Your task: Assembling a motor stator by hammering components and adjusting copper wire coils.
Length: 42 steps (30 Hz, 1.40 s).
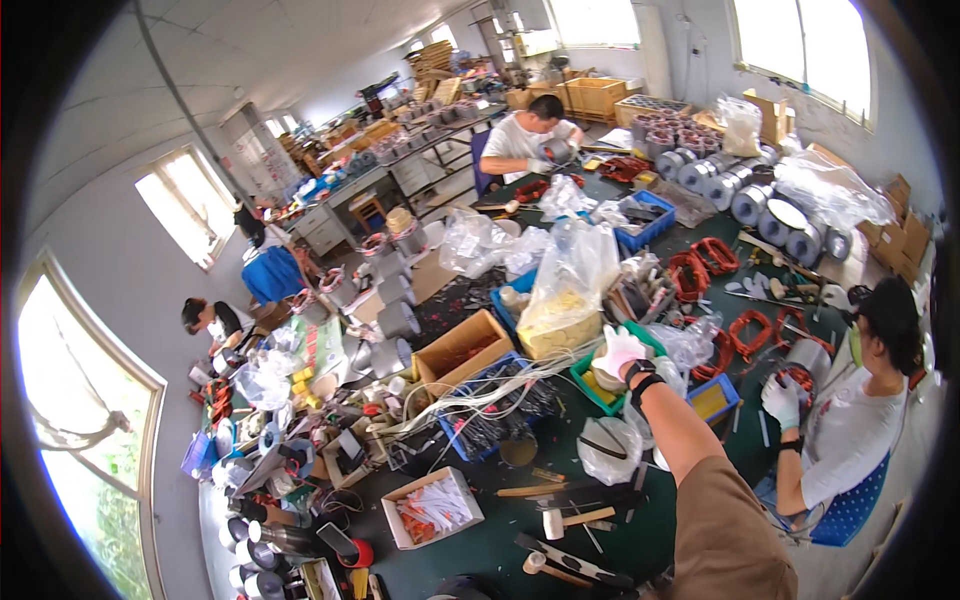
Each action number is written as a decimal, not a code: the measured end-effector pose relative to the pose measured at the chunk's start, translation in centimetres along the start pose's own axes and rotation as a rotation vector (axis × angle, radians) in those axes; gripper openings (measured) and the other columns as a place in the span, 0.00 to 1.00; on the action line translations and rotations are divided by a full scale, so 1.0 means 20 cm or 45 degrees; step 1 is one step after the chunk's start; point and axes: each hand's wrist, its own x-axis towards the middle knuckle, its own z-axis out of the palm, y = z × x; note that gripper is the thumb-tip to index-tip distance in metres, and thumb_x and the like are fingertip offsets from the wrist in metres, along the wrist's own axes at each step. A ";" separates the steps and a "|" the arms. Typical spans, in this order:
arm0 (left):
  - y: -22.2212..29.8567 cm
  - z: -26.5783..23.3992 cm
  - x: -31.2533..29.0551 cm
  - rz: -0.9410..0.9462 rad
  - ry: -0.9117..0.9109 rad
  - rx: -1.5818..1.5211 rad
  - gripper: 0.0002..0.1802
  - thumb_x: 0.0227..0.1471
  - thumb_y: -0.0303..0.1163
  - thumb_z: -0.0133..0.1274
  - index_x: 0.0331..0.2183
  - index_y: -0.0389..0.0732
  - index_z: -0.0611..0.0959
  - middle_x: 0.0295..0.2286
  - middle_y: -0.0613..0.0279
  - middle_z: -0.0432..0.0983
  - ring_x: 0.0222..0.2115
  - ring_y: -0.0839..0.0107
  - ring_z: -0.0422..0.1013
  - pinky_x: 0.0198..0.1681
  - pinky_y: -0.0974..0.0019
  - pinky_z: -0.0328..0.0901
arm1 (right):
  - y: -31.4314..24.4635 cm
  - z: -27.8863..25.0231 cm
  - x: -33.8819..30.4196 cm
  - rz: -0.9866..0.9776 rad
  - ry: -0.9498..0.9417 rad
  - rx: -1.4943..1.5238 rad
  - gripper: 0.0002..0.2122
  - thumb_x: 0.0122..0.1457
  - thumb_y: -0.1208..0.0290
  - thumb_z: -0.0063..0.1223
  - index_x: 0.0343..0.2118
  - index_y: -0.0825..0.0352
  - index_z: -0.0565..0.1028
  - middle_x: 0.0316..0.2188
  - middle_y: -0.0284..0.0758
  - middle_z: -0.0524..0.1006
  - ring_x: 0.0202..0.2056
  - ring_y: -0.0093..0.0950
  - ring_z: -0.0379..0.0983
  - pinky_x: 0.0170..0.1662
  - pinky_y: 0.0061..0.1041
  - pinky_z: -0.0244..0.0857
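Your white-gloved right hand (621, 352), fingers extended, seemingly empty, is over the green rectangular plastic bin (592, 397) right of frame centre; your left hand is out of view; you're likely reaching in, which calls for a grip

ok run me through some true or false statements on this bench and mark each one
1. The wearer's right hand is gloved in white. True.
2. A mallet with a white head lies on the green tabletop. True.
3. The right hand is touching that mallet. False: it is at the green bin, apart from the mallet.
4. The co-worker at the right sits on a red chair. False: the chair is blue.
5. The open box nearer the lower edge holds orange and white pieces. True.
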 end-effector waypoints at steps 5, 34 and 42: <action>-0.01 0.01 -0.02 0.084 0.006 -0.084 0.28 0.61 0.49 0.56 0.43 0.28 0.78 0.37 0.28 0.81 0.41 0.31 0.78 0.46 0.41 0.72 | 0.00 0.05 0.09 0.061 -0.097 -0.079 0.24 0.50 0.55 0.67 0.48 0.61 0.79 0.51 0.49 0.78 0.54 0.51 0.75 0.56 0.47 0.73; -0.41 -0.14 0.36 0.871 -0.401 -0.483 0.22 0.64 0.48 0.50 0.42 0.36 0.79 0.32 0.37 0.83 0.35 0.36 0.79 0.42 0.39 0.73 | -1.44 -0.33 -2.82 -0.845 -0.244 0.259 0.29 0.46 0.62 0.74 0.51 0.68 0.76 0.49 0.46 0.77 0.51 0.49 0.73 0.55 0.46 0.68; -0.90 -0.06 0.53 0.584 -0.469 -0.786 0.14 0.63 0.40 0.57 0.41 0.39 0.83 0.28 0.47 0.84 0.32 0.47 0.81 0.37 0.51 0.74 | -1.79 -0.13 -2.94 -0.986 -0.370 0.091 0.27 0.47 0.62 0.74 0.49 0.66 0.76 0.48 0.42 0.77 0.49 0.45 0.74 0.53 0.45 0.71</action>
